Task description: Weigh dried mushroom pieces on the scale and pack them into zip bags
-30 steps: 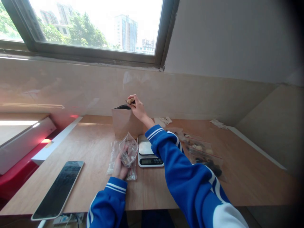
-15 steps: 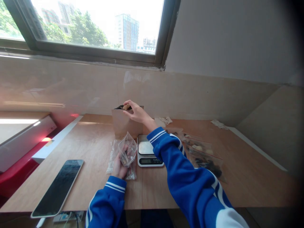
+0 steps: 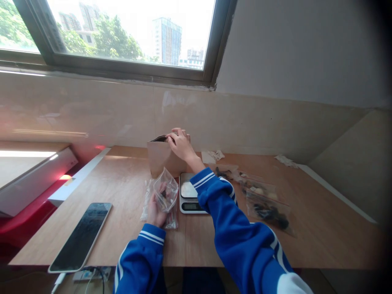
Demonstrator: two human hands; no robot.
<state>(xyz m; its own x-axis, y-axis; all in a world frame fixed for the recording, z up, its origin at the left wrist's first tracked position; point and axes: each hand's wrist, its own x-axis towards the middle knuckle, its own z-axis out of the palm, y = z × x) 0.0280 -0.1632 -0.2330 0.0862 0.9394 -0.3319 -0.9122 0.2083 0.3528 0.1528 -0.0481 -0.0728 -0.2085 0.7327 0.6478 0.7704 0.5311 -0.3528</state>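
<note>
At the kraft paper bag (image 3: 162, 160): half a second ago the right hand (image 3: 180, 146) held a tan lump at its mouth; now bent fingers lie along the rim and no lump shows. It has probably been let go inside, though the hand hides part of the mouth.
Right hand's grip: touching the rim; whether it pinches anything, I cannot tell.
Left hand (image 3: 155, 212): stays clasped on a clear plastic bag (image 3: 171, 181), mouth gaping, just left of the scale. A dark patch shows through it, piece or shadow unclear.
Bags counted: one kraft; one clear in hand, with flat clear bags (image 3: 173, 221) beneath, number unclear; at least three filled zip bags (image 3: 271, 214) overlapping beyond the right sleeve, the nearest holding dark pieces, another pale lumps.
Digital scale (image 3: 188, 190): one, its right side hidden by the sleeve.
Smartphone (image 3: 81, 237): one, at the table's left front edge.
Crumpled tissues (image 3: 218, 155): two, along the back.
</note>
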